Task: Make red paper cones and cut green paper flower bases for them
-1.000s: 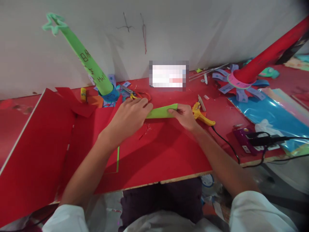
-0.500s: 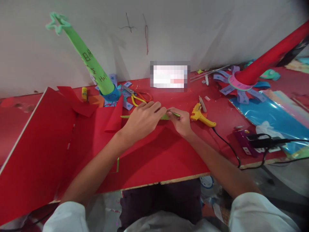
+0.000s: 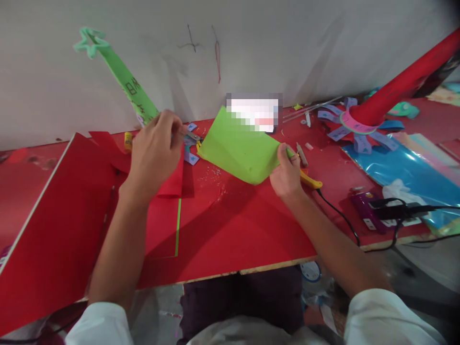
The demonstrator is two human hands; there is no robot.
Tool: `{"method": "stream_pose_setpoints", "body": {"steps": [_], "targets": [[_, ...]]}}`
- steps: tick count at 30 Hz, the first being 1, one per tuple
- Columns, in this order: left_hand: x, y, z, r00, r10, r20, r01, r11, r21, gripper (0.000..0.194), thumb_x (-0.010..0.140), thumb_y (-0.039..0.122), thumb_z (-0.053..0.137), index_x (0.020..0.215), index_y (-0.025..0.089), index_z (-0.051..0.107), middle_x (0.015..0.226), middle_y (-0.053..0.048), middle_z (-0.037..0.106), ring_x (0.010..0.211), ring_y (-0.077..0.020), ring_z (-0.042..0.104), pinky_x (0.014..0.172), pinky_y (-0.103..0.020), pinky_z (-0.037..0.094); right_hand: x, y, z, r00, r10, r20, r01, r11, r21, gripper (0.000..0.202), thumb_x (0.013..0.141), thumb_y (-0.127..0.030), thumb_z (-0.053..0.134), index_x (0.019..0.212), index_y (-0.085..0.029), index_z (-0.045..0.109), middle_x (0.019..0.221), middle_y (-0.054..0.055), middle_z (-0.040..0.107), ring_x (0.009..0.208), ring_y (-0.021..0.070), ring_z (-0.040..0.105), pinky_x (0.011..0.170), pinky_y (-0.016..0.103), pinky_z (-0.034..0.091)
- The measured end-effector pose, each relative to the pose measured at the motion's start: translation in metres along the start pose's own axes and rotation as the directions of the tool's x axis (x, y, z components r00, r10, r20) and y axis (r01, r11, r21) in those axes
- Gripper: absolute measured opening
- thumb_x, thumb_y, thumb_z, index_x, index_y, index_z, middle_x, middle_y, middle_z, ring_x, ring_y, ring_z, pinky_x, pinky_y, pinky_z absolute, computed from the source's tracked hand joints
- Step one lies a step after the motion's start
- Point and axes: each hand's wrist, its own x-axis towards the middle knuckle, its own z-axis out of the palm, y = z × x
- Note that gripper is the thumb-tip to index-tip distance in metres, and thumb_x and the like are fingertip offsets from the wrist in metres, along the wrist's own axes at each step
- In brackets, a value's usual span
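Observation:
A green sheet (image 3: 240,148) is spread open above the red table, its right corner pinched in my right hand (image 3: 287,172). My left hand (image 3: 156,153) is raised to the left, in front of the base of a green cone (image 3: 124,76) with a star on top. Its fingers are closed at the blades of the scissors (image 3: 192,135), whose yellow handle lies partly behind the sheet. Whether the fingers touch the blades is hard to tell. Under the left wrist is rolled red paper (image 3: 172,187).
A yellow glue gun (image 3: 311,180) with a cord lies right of my right hand. A purple box (image 3: 368,213) with cables sits farther right. A large red board (image 3: 53,225) stands at left, a red cone (image 3: 402,88) at right.
The green sheet was a narrow strip between both hands and is now opened out. My left hand has let go of it and moved left and up. My right hand moved slightly right.

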Motion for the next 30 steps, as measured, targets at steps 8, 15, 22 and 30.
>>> {"method": "stream_pose_setpoints", "body": {"steps": [8,15,22,30], "targets": [[0.008,-0.006,0.054,0.986,0.114,0.121,-0.06,0.923,-0.38,0.025,0.101,0.038,0.066,0.085,0.02,0.057,0.076,0.002,0.056,0.069,-0.0136,0.05,0.067,-0.029,0.04,0.0,0.014,0.0,0.993,0.061,0.105,-0.061,0.998,-0.003,0.042,0.104,-0.065,0.06,0.118,-0.026,0.069,0.125,0.013,0.079,0.118,0.0306,0.077,0.097,0.051,0.065],[0.017,-0.036,0.054,0.992,0.074,0.105,-0.023,0.909,-0.417,0.019,0.099,0.035,0.061,0.086,0.021,0.062,0.077,0.0,0.058,0.072,-0.0163,0.053,0.068,-0.03,0.045,-0.002,-0.012,0.002,0.942,0.041,0.332,-0.004,0.994,-0.112,0.024,0.09,-0.048,0.084,0.098,-0.027,0.077,0.094,0.002,0.076,0.091,0.0198,0.073,0.087,0.034,0.06],[0.017,-0.04,0.041,0.924,0.204,0.322,-0.043,0.895,-0.444,0.025,0.096,0.044,0.066,0.094,0.02,0.072,0.088,-0.003,0.073,0.083,-0.0197,0.066,0.076,-0.031,0.052,-0.014,-0.031,0.011,0.684,0.281,0.673,-0.178,0.959,-0.22,0.051,0.082,-0.069,0.086,0.106,-0.024,0.08,0.102,0.006,0.08,0.093,0.0242,0.074,0.08,0.035,0.061],[0.002,-0.004,0.07,0.948,0.317,-0.023,-0.314,0.922,-0.228,0.036,0.105,0.023,0.058,0.139,0.024,0.071,0.143,-0.012,0.073,0.135,-0.0309,0.067,0.118,-0.05,0.051,-0.034,-0.017,0.026,0.771,0.403,0.493,-0.304,0.913,-0.271,0.049,0.08,-0.068,0.086,0.088,-0.02,0.078,0.083,0.004,0.077,0.075,0.0227,0.07,0.066,0.034,0.054]]}}
